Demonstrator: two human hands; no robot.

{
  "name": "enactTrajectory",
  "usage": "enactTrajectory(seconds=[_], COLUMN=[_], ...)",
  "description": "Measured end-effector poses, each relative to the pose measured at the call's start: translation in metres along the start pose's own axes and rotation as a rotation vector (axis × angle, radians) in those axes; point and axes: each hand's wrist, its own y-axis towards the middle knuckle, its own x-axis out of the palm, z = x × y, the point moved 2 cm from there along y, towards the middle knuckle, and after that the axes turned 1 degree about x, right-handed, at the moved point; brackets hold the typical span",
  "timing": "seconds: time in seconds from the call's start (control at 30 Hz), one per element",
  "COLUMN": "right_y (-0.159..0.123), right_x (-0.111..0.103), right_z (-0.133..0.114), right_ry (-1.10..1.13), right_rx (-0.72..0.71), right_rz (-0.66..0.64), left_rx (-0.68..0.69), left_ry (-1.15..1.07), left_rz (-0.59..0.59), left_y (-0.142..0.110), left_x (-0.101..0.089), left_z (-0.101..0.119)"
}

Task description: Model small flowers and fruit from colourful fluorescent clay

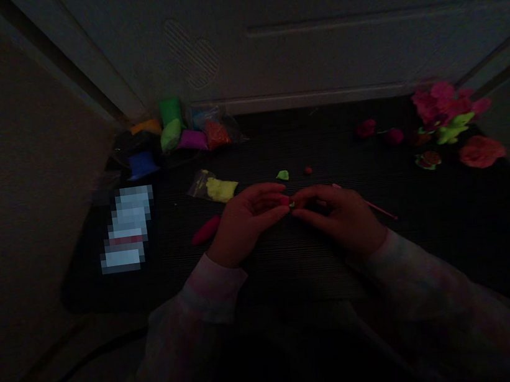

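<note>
Fingers (270,218) of the left hand (242,221) are holding one small pink piece (285,201), thumb and index tips almost together around it. Fingers of the right hand (350,216) are standing nearly closed too, their tips pinching one green bit (292,205) right beside the pink piece; whether the two are joined is too dim to tell. Both hands are holding these just above the front middle of the bench (287,262).

One pink lump (206,229) is lying beside the left wrist, and one thin stick (382,210) is running partly behind the right hand. Beyond the fingers, one green leaf (283,175) and one red ball (308,171) are lying near each other. One yellow bag (221,189) is resting behind the left hand.

At the back left, one green pack (170,111), one pale green pack (171,135), one purple pack (192,139), one blue pack (142,165) and one orange pack (217,134) are sitting close together. Two dark pink buds (366,128) and one coral flower (482,151) are lying toward the right.
</note>
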Motion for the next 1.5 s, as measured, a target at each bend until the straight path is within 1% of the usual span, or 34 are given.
enactTrajectory(seconds=[0.3, 0.63, 0.87, 1.0, 1.1, 1.27, 1.5], right_y=[-0.0024, -0.0020, -0.0033, -0.0038, -0.0046, -0.0054, -0.0034], right_x=[-0.0015, -0.0017, -0.0015, -0.0013, -0.0015, -0.0012, -0.0005], right_z=[-0.0021, -0.0029, -0.0025, -0.0015, -0.0001, -0.0017, -0.0050], right_ry=[-0.081, -0.099, -0.082, -0.083, -0.034, 0.030, 0.038], right_rx=[-0.086, -0.121, -0.141, -0.113, -0.068, -0.042, -0.004], right_rz=[0.046, 0.000, 0.002, 0.015, 0.038, 0.042, 0.030], left_rx=[-0.029, -0.036, -0.050, -0.051, -0.034, 0.000, 0.018], left_ry=[-0.029, 0.000, -0.002, -0.010, -0.028, -0.101, -0.132], left_rz=[-0.016, -0.051, -0.061, -0.064, -0.062, -0.023, -0.045], left_y=[-0.0014, -0.0022, -0.0025, -0.0027, -0.0028, -0.0023, -0.0022], left_x=[0.0015, 0.0013, 0.0016, 0.0017, 0.0013, 0.0004, 0.0016], left_z=[0.0032, 0.0029, 0.0037, 0.0032, 0.0026, 0.0021, 0.0027])
